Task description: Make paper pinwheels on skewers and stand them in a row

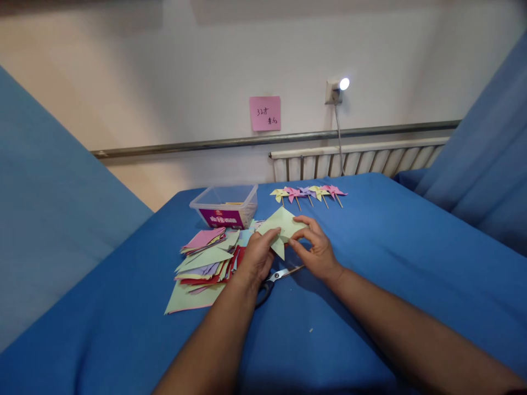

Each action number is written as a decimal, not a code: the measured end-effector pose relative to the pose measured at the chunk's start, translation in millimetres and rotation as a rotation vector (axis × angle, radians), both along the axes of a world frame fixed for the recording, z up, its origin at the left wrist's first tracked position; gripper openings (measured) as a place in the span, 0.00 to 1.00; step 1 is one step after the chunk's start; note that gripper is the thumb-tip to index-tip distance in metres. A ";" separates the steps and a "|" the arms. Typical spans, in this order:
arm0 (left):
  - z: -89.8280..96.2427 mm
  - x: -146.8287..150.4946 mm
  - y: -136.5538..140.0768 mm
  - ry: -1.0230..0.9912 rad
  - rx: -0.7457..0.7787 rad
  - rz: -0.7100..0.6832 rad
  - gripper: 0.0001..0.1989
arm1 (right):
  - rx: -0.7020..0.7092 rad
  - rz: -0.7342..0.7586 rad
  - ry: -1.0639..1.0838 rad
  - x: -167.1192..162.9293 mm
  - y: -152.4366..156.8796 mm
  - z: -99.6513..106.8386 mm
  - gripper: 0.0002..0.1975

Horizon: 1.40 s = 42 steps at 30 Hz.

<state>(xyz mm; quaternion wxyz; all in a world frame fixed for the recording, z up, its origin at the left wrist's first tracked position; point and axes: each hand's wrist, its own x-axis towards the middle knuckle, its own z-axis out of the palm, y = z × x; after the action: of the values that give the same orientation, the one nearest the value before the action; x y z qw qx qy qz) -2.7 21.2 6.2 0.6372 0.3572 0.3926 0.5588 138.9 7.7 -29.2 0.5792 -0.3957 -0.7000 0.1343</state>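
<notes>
Green paper: I hold this piece (284, 219) up over the middle of the bench (391, 247), between its left and right edges; one point aims at the far edge, and a narrow flap hangs toward the near edge.
Left hand: mine (259, 255) grips the paper's left part, thumb pressed on the upper face.
Right hand: this one (316, 248) pinches the paper's right side between thumb and fingers.
Scissors: they (281, 273) lie on the bench below my hands, blades toward the right edge, dark handles beside my left wrist and partly hidden by it.
Paper stack: sheets and cut pieces (206, 269) in green, pink, purple, yellow and red sit toward the bench's left edge, rather untidy; my left arm covers some of them.
Plastic box: the clear tub (250, 211) stands near the far left corner, just beyond the stack, a purple label (222, 218) on its front.
Pinwheels: five (307, 192) lie in a row along the far edge, right of the box: yellow, pink, purple, yellow, pink, sticks toward the near edge.
Scrap: a tiny pale bit (311, 330) lies toward the near edge.
Wall: beyond the far edge I see a pink note (265, 114) with handwriting, a pipe (206, 144) and a radiator (362, 160).
</notes>
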 end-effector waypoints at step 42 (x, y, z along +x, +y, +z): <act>-7.1 3.4 -0.6 0.084 -0.011 -0.137 0.16 | -0.302 -0.005 0.233 2.3 11.2 -9.7 0.08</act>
<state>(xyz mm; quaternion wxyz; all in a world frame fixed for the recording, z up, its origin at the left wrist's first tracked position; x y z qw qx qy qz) 0.7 20.6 -1.0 0.6588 0.4032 0.3966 0.4961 141.2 18.9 -38.9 0.5907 -0.4617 -0.5990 0.2814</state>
